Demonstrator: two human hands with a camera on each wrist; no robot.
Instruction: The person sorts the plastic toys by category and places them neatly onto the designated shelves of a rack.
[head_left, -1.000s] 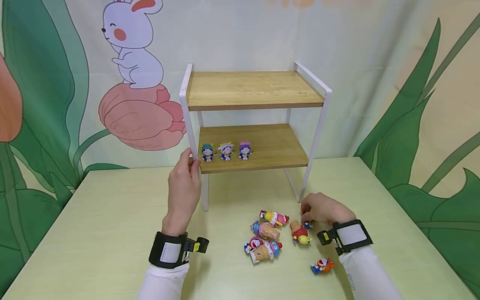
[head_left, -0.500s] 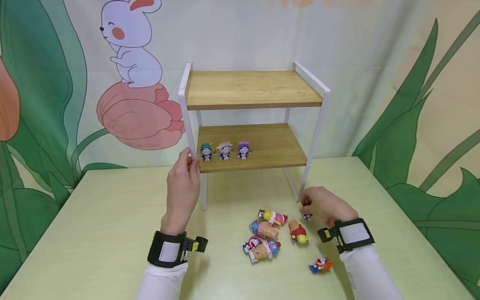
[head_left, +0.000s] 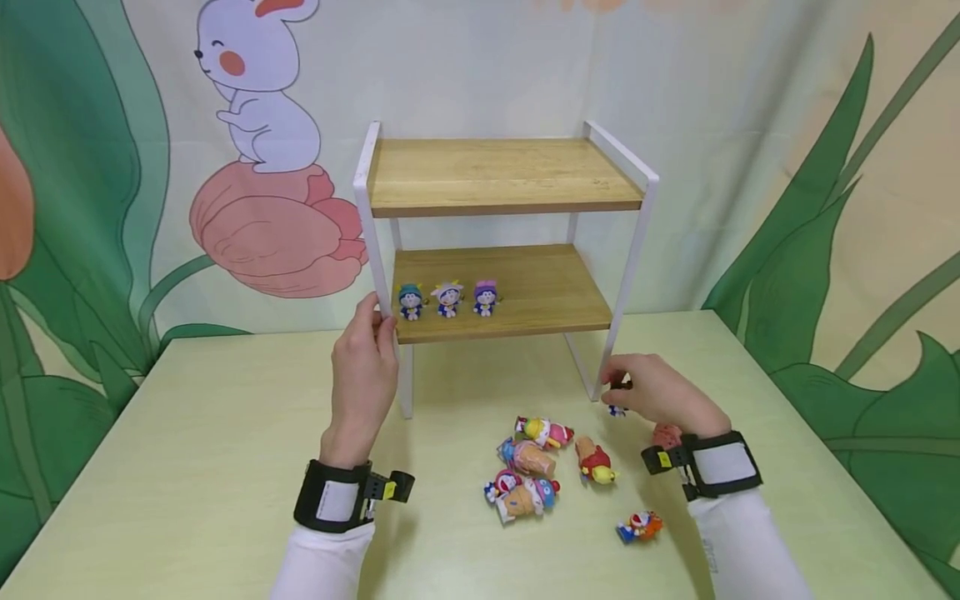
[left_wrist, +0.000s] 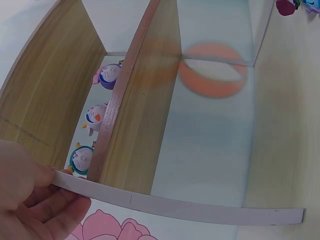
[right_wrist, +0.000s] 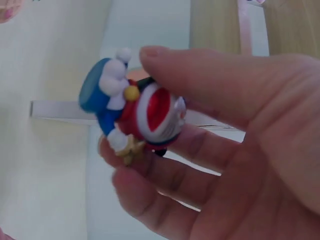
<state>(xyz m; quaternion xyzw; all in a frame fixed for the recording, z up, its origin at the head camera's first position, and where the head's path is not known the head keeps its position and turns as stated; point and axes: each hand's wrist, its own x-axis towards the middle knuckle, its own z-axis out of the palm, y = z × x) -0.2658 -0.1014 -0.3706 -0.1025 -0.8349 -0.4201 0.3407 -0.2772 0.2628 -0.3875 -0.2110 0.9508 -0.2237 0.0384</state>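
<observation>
Right hand [head_left: 663,393] has moved, its fingers [head_left: 618,367] partly hiding the pinched figurine [right_wrist: 137,107].

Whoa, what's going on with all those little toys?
Someone's left hand grips the white frame of a two-level rack, while their right hand holds a small figure with a wide red mouth near the rack's right side. Three little figures are upright in a row toward the left end of the lower shelf. More toys lie on the table in front, most bunched close together.
</observation>
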